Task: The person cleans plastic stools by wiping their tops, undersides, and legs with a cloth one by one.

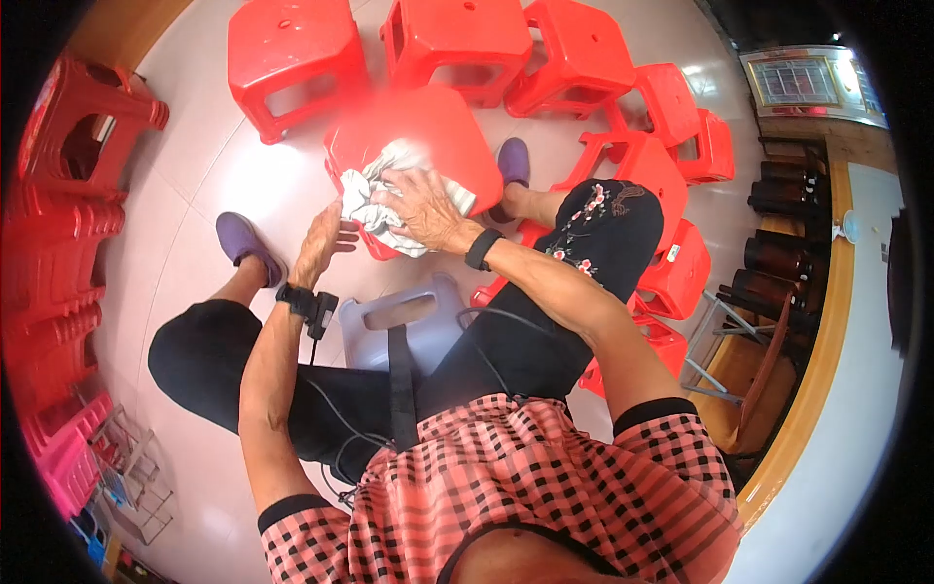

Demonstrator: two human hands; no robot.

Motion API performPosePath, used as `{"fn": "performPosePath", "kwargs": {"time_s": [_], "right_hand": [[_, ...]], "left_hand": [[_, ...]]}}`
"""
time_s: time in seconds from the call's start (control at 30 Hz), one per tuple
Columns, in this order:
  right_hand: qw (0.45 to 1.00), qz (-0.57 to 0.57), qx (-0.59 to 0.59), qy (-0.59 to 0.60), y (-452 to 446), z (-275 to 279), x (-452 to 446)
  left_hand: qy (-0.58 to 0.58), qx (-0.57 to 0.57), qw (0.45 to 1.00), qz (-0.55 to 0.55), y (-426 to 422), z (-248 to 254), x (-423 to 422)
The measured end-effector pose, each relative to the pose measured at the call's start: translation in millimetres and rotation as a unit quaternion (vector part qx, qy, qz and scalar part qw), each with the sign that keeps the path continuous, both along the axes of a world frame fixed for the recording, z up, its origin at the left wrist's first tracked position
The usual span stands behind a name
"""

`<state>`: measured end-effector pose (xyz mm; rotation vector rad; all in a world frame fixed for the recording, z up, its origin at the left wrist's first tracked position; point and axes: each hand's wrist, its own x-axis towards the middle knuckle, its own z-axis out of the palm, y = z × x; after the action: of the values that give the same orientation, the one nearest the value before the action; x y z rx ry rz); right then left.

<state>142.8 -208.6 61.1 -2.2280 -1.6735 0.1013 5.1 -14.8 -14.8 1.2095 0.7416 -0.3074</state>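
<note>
A red plastic stool (438, 112) stands between my knees, with a crumpled whitish cloth (362, 200) spread over the near part of its seat. My right hand (425, 209) presses down on the cloth, fingers bent into its folds. Just left of the cloth, my left hand (326, 240) is at the stool's near-left edge, fingers stretched out and thumb apart, holding nothing. Whether its fingertips touch the stool or the cloth I cannot tell. I sit on a grey-blue plastic stool (428, 326), partly hidden by my legs.
More red stools (292, 49) curve around the far side and down the right. Stacked red stools (58, 234) line the left, above a pink stool (83, 467) and a metal rack (136, 477). A folding chair (759, 380) stands at right. Cables (341, 419) cross my lap.
</note>
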Motion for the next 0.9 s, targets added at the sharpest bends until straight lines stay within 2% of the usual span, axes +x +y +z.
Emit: {"fn": "performPosePath", "kwargs": {"time_s": [0.47,0.63,0.7,0.77,0.9], "right_hand": [[0.984,-0.159,-0.005,-0.077,-13,-13,125],[0.975,-0.2,-0.008,-0.098,-12,-20,171],[0.974,-0.209,-0.015,-0.088,-9,-18,180],[0.974,-0.213,-0.016,-0.079,-8,-20,183],[0.975,-0.212,-0.009,-0.073,-5,-19,182]], "left_hand": [[0.013,0.053,0.994,0.091,24,5,0],[-0.016,0.092,0.979,0.183,93,13,57],[-0.095,0.03,0.968,0.231,127,11,88],[-0.114,-0.023,0.939,0.323,140,7,123],[-0.169,-0.099,0.909,0.368,148,3,184]]}}
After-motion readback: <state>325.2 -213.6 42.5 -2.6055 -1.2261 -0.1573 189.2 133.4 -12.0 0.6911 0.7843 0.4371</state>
